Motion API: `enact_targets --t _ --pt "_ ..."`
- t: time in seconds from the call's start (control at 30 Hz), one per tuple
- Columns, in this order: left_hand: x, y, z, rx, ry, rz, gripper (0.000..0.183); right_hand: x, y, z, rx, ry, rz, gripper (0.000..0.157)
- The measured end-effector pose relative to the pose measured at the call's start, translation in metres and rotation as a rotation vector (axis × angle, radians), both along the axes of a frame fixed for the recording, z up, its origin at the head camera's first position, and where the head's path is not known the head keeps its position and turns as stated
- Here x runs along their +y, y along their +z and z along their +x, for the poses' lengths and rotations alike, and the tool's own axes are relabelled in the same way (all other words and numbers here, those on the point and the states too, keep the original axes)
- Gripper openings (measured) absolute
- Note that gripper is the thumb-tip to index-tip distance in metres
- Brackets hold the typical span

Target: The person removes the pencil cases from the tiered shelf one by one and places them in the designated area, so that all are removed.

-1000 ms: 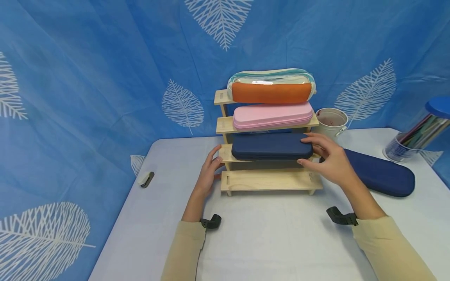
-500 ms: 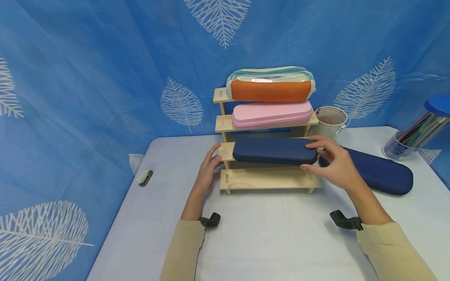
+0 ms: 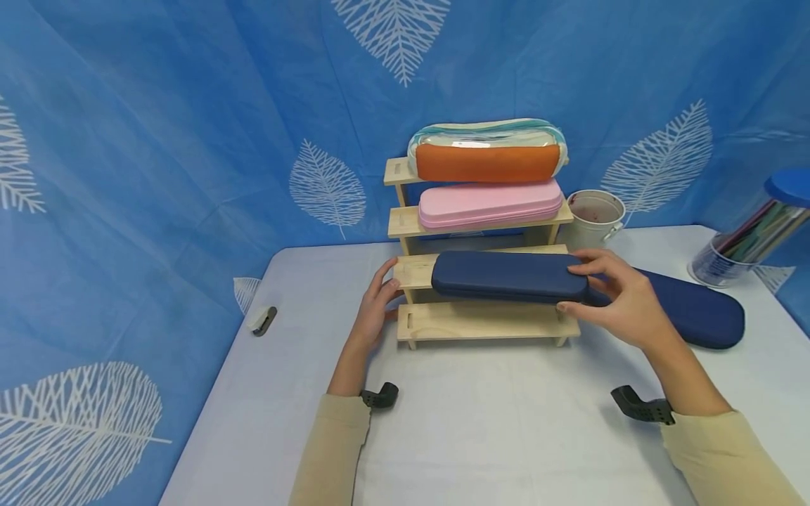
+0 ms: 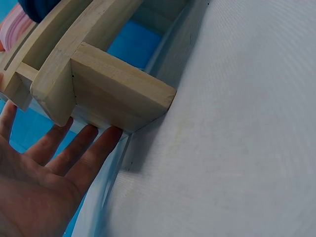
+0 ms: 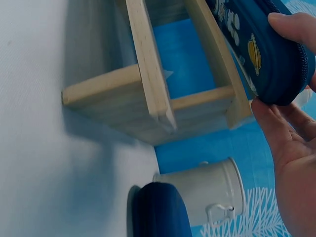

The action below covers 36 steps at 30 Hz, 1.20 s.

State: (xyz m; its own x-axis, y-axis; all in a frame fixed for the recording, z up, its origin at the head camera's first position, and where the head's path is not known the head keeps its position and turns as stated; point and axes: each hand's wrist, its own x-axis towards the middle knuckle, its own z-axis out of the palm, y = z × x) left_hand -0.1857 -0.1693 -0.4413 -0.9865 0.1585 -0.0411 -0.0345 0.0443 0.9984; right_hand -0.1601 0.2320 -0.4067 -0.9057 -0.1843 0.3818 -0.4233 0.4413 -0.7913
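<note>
My right hand (image 3: 626,299) pinches the right end of a navy pencil case (image 3: 509,275) between thumb and fingers. The case hangs over the front of the second step from the bottom of a wooden tiered rack (image 3: 487,321), tilted slightly down to the right. In the right wrist view, a zip and a printed yellow planet show on that case (image 5: 276,54). With fairly straight fingers, my left hand (image 3: 375,307) rests against the rack's left side; the left wrist view has its fingertips at the wooden side panel (image 4: 116,89).
An orange clear-topped pencil pouch (image 3: 487,163) lies on the top step, a pink case (image 3: 490,204) below it. Another navy case (image 3: 696,309) lies on the table at right, near a white bucket (image 3: 595,214) and a blue-lidded pencil jar (image 3: 753,239). A small stapler (image 3: 264,321) lies left.
My right hand has drawn the navy pencil case forward and to the right, off its place on the second step. My left hand has stayed at the rack's side.
</note>
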Motion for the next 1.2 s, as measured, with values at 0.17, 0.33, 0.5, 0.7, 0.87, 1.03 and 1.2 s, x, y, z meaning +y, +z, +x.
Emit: enact_targets --t 0.17,0.33,0.5,0.7,0.87,1.03,1.2 --pt "0.002 0.007 0.005 -0.001 0.005 -0.013 0.048 0.007 -0.001 0.008 -0.005 -0.032 0.022 0.055" --pt "0.002 0.008 0.006 -0.001 0.010 -0.018 0.049 0.012 -0.001 0.013 0.005 -0.036 0.007 0.057" --pt "0.003 0.009 0.005 -0.005 0.014 -0.020 0.049 0.017 -0.003 0.018 -0.003 -0.052 0.010 0.057" --pt "0.003 0.010 0.005 -0.005 0.008 -0.024 0.049 0.024 -0.003 0.021 0.009 -0.059 -0.008 0.060" --pt "0.003 0.010 0.006 -0.004 0.009 -0.032 0.049 0.031 -0.003 0.023 0.019 -0.065 -0.025 0.062" --pt "0.003 0.010 0.005 -0.001 0.004 -0.013 0.048 0.038 -0.003 0.026 0.025 -0.069 -0.061 0.064" --pt "0.002 0.008 0.005 0.001 0.003 0.007 0.049 0.046 -0.005 0.029 0.031 -0.083 -0.079 0.064"
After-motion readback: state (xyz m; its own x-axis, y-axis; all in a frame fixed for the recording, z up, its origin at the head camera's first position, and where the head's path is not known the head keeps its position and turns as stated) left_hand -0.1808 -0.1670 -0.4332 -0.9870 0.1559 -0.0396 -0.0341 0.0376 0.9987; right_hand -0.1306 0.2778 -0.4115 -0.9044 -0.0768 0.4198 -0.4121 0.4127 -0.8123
